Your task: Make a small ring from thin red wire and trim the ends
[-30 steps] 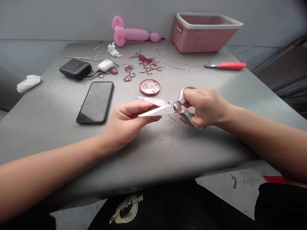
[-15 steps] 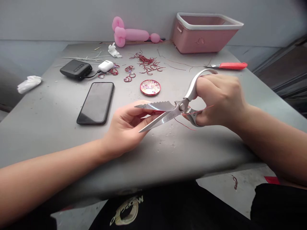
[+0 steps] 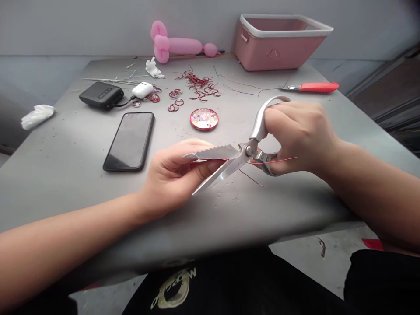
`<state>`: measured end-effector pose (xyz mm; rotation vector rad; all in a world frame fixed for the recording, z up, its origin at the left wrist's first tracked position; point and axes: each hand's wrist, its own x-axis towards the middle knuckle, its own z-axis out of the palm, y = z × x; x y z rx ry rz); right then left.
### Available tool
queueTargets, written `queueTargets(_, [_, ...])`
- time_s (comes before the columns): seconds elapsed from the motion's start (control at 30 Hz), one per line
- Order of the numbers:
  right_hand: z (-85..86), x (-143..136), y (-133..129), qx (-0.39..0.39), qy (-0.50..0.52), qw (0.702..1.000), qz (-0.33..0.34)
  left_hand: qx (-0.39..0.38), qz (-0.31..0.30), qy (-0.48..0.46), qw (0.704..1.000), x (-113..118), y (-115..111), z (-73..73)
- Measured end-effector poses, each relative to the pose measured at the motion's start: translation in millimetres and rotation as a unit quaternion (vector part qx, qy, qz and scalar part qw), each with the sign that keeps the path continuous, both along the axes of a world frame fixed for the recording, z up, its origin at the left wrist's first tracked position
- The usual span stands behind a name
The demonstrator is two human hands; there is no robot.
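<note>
In my right hand (image 3: 302, 135) is a pair of metal scissors (image 3: 226, 159), gripped by the handles with the blades spread apart, pointing left. My left hand (image 3: 179, 175) pinches a thin red cord (image 3: 275, 161) between thumb and fingers; the part inside the fingers is mostly hidden. The cord runs past the blades near the pivot, and its loose ends stick out to the right and down. One blade lies over the left fingers, the other over the thumb side. Beyond the hands is a red-rimmed round lid (image 3: 204, 119) filled with small pale beads.
A dark phone (image 3: 129, 141) lies left of the hands. Behind it are a black power bank (image 3: 101, 95) and white earbud case (image 3: 142, 89). Red cord scraps (image 3: 200, 83), cord rings (image 3: 175, 105), a red-handled cutter (image 3: 318, 87), a pink balloon (image 3: 183, 46) and a pink bin (image 3: 269, 52) sit farther back.
The scissor blades have opened wider, the lower tip dropping. The loose cord end at right now shows longer and lower. My left hand has barely moved.
</note>
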<state>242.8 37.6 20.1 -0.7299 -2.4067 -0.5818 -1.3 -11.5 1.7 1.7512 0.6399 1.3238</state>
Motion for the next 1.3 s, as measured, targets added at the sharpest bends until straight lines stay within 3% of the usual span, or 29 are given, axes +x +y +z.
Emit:
queueTargets(0.37, [-4.3, -1, 1, -0.008, 0.002, 1.000, 0.023, 0.081, -0.063, -0.032, 0.994, 0, 9, -6.2])
queueTargets(0.73, [-3.9, 1, 1, 0.032, 0.010, 0.999, 0.009, 0.067, -0.071, -0.042, 0.994, 0, 10, -9.8])
queueTargets(0.93, [-8.6, 2, 3, 0.002, 0.000, 1.000, -0.025, 0.031, -0.028, -0.004, 0.999, -1, 6, -3.9])
queueTargets(1.07, [-8.8, 1, 3, -0.017, -0.010, 0.999, -0.040, 0.013, -0.032, 0.009, 0.999, -1, 1, -0.6])
queueTargets(1.3, [2.3, -1, 3, -0.028, 0.083, 0.995, -0.041, -0.130, -0.007, -0.044, 0.990, 4, -3, 1.5])
